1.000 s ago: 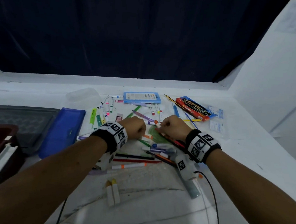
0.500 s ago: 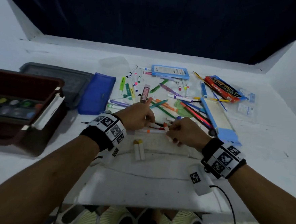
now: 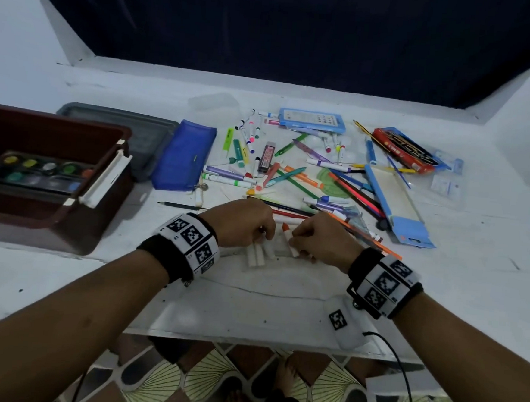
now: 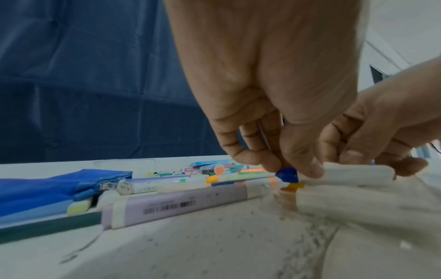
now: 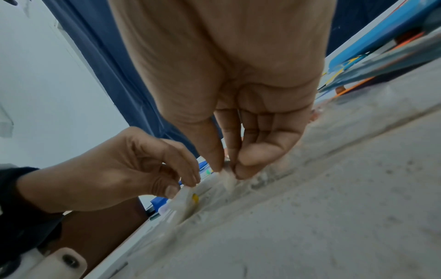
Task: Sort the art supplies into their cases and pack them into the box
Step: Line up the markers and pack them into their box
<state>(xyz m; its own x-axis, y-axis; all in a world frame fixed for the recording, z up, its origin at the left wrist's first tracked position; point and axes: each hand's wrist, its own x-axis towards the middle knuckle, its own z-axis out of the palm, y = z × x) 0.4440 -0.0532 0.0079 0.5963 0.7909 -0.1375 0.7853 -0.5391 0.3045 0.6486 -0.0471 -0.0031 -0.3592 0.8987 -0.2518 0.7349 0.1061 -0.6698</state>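
at the desk's left edge sits the dark red box [image 3: 52,217] with a paint palette [image 3: 33,172] inside it and a white strip lying across its right rim. behind it lies a grey lid [image 3: 142,135], and just right of that the blue zip pouch [image 3: 183,156], lying flat towards the desk's far side.

my left hand [image 3: 243,223] is near the front edge at the middle of the desk, fingers curled down, thumb and fingertips pinching the blue-capped end of a short white marker [image 4: 358,174]. two more white markers [image 3: 255,256] lie side by side just under that hand, touching each other. my right hand [image 3: 320,239] is close beside the left, its thumb and fingertips pinched on the other end of a white marker; an orange-tipped marker [image 3: 285,230] stands out between my two hands. whether both hands hold one and the same marker i cannot tell.

beyond my hands the loose pens and pencils [image 3: 290,177] lie scattered across the middle of the desk. to the right of the heap lies an open light-blue case [image 3: 395,203], and near the far right corner a red pencil box [image 3: 405,151].
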